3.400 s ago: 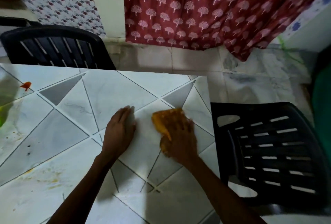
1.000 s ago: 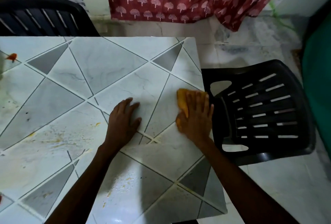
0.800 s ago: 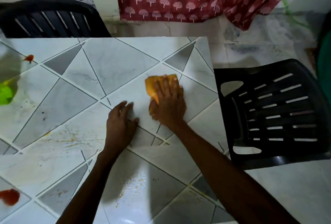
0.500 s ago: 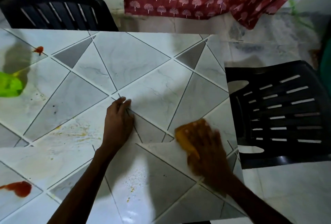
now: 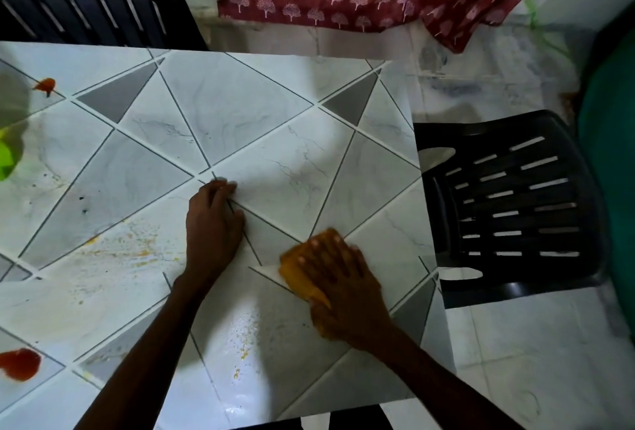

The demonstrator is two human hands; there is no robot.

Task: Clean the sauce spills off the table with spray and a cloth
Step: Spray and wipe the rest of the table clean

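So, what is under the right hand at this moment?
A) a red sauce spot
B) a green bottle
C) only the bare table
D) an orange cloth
D: the right hand lies with straight fingers on the orange cloth and presses it on the table, near its right edge.

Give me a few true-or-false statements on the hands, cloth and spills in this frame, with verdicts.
1. The right hand presses an orange cloth onto the table. True.
2. The left hand holds a spray bottle. False: it lies flat on the table, holding nothing.
3. A red sauce blob sits at the table's near left. True.
4. The cloth covers that red blob. False: they lie far apart.
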